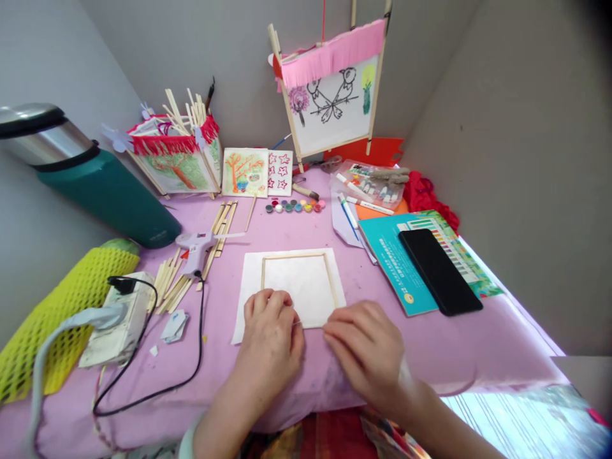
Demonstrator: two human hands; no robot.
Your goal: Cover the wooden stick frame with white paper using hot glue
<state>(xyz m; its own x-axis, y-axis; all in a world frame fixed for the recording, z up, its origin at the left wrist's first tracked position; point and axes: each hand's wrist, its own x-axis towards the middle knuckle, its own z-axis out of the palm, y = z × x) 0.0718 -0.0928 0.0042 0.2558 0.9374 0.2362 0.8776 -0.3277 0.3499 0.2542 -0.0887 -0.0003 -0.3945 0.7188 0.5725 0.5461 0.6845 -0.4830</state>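
Lilac cloth table (478, 338), L hand (270, 331), R hand (366, 347) pinching thin stick (297, 323), square paper (306, 287).

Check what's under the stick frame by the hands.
A white paper sheet lies under the stick frame, itself on the purple cloth. The left hand and right hand cover the frame's near side and the sheet's near edge, so nothing shows there.
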